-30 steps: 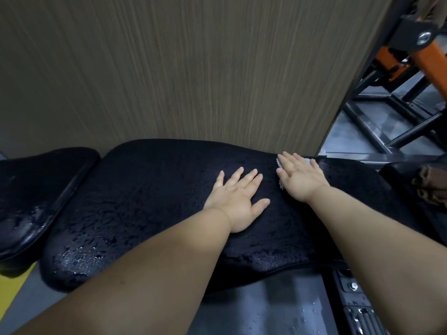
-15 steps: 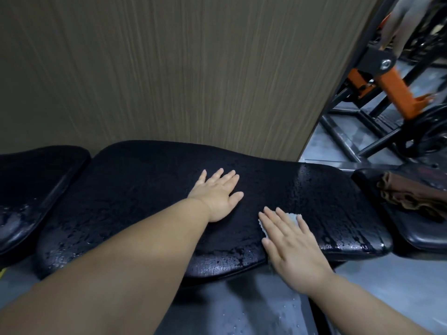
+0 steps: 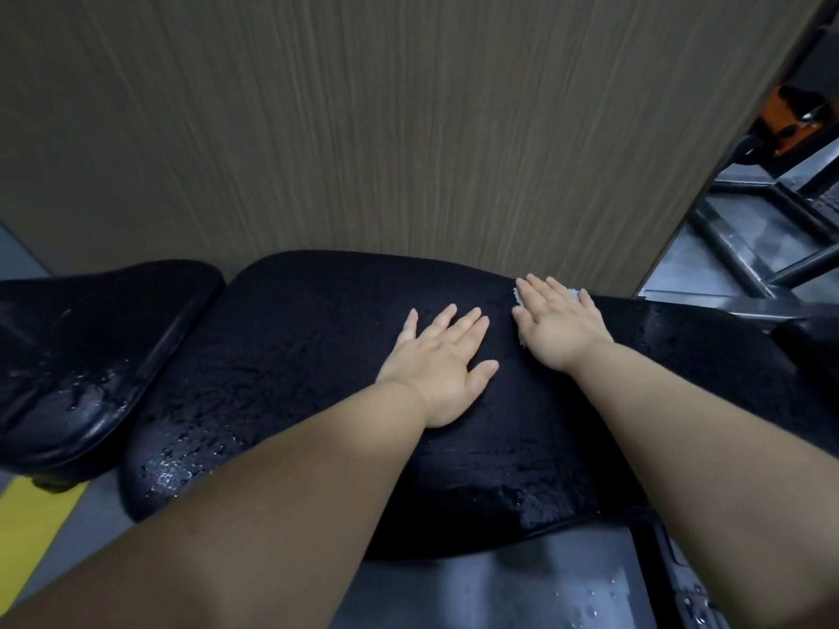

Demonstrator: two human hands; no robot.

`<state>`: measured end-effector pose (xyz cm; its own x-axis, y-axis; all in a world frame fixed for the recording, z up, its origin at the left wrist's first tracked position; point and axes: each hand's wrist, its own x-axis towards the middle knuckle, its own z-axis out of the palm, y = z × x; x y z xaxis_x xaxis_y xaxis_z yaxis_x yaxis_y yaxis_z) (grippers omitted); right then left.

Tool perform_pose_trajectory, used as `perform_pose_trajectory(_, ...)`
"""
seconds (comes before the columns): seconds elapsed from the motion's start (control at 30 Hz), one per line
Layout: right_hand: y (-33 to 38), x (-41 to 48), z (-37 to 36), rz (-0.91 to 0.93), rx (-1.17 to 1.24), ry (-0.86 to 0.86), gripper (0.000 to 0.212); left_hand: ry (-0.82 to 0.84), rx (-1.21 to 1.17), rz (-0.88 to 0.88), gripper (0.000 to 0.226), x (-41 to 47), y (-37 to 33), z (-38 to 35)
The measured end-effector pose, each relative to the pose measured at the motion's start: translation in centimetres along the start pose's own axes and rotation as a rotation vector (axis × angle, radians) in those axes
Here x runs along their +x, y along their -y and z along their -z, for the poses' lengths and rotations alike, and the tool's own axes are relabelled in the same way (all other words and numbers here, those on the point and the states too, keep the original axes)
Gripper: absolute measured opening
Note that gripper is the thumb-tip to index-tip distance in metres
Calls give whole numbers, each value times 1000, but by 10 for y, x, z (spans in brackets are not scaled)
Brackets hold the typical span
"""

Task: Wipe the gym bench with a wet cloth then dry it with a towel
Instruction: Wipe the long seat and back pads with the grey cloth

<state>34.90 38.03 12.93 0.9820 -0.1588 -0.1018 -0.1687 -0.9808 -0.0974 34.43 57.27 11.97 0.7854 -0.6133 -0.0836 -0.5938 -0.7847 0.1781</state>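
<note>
Presently listed: brown wood-grain wall panel behind; black padded gym bench, beaded with water, set against it; grey wet floor below. Left hand, flat with fingers spread, braces on the pad. Right hand, flat, presses a pale wet cloth, mostly hidden beneath it, at the far edge. Advised: even pressure, overlapping passes, corners included.

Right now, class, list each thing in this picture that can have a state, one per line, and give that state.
bench pad: wet, beaded with water drops.
seat pad: wet, with drops towards its near edge.
cloth: lying flat on the bench pad, mostly hidden under the right hand.
right hand: open, fingers straight, pressing the cloth.
left hand: open, flat on the bench pad, holding nothing.
floor: spotted with water drops.
</note>
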Motion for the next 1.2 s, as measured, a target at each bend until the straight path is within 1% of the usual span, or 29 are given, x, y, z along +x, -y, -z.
perform_pose_trajectory(0.17, -1, 31, -2, -65, 13, 17, 54, 4, 1, 11, 62, 1, 1, -1)
perform_pose_trajectory(0.3, 7, 14, -2, -59, 11, 13, 54, 16, 8, 19, 62, 1, 4, 0)
perform_pose_trajectory(0.57, 26, -99, -15, 61, -24, 6, 58, 42, 2, 28, 58, -3, 2, 4)
perform_pose_trajectory(0.67, 35, -146, -23, 122, -41, -22, 77, 62, -28, 39, 58, -8, 0, 6)
perform_pose_trajectory(0.7, 38, -160, -27, 147, -34, -51, 76, 73, -39, 34, 59, -10, 1, 8)
perform_pose_trajectory(0.77, 41, -183, -36, 188, -41, -108, 63, 98, -46, 3, 59, -15, 4, 10)
perform_pose_trajectory(0.8, 42, -188, -38, 194, -54, -125, 61, 109, -40, -16, 59, -18, 8, 11)
perform_pose_trajectory(0.93, 49, -180, -35, 194, -54, -113, 60, 107, 27, -21, 59, -28, 31, 15)
perform_pose_trajectory(1.03, 57, -154, -25, 221, -25, -40, 77, 93, 26, 28, 59, -31, 40, 14)
perform_pose_trajectory(1.07, 58, -145, -23, 208, -30, -23, 76, 85, 23, 42, 59, -32, 40, 13)
perform_pose_trajectory(1.13, 61, -123, -20, 177, -34, -11, 62, 64, 16, 53, 58, -33, 40, 12)
perform_pose_trajectory(1.2, 63, -102, -17, 157, -29, -10, 56, 43, 5, 48, 57, -32, 40, 11)
